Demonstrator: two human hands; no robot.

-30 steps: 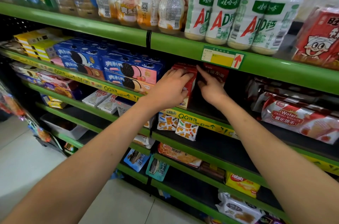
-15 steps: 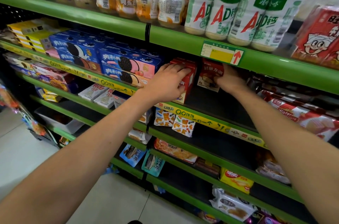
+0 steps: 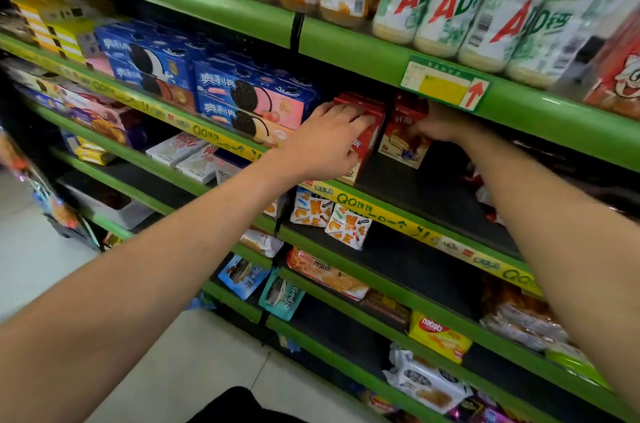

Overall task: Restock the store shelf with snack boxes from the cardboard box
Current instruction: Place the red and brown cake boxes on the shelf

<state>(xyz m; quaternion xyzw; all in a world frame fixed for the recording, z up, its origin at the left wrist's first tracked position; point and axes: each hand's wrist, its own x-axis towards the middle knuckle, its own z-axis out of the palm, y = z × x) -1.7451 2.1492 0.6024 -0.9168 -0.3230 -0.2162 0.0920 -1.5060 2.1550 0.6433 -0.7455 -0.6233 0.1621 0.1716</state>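
While two hands (image 3: 325, 142) grip two red boxes (image 3: 403, 132).

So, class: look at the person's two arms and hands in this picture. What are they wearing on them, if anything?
Nothing shows on either arm. Both forearms are bare as far as the picture edge, with no sleeve in view. The left hand and the right hand have no gloves. No watch, bracelet or ring shows, though part of the right hand is hidden. No marks show on them.
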